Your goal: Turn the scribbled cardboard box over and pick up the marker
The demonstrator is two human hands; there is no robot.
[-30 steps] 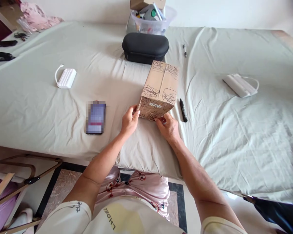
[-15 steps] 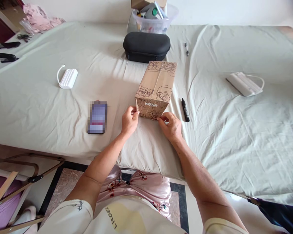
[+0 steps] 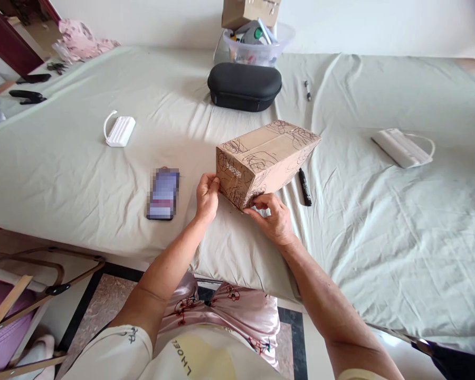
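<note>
A brown cardboard box (image 3: 269,153) with black scribbles near its corners sits at an angle on the pale green sheet, its far end pointing right. My left hand (image 3: 208,196) is closed on the lower left corner of the box's near end. Thumb and fingers of my right hand (image 3: 272,215) pinch the lower corner at the right of that end. Close to the box's right side lies a black marker (image 3: 305,187), partly overlapped by the far end. A phone (image 3: 163,194) with a blurred screen rests left of my left hand.
Behind the box stands a black zip case (image 3: 244,87), with a clear plastic tub (image 3: 257,51) of items beyond it. White devices with cable loops lie at left (image 3: 121,131) and right (image 3: 401,148). A pen (image 3: 307,91) and a black stapler (image 3: 27,96) lie farther back.
The box has turned clockwise, its far end swinging right toward the marker, so its right side now shows. Both hands stay on its near corners. The view has shifted slightly.
</note>
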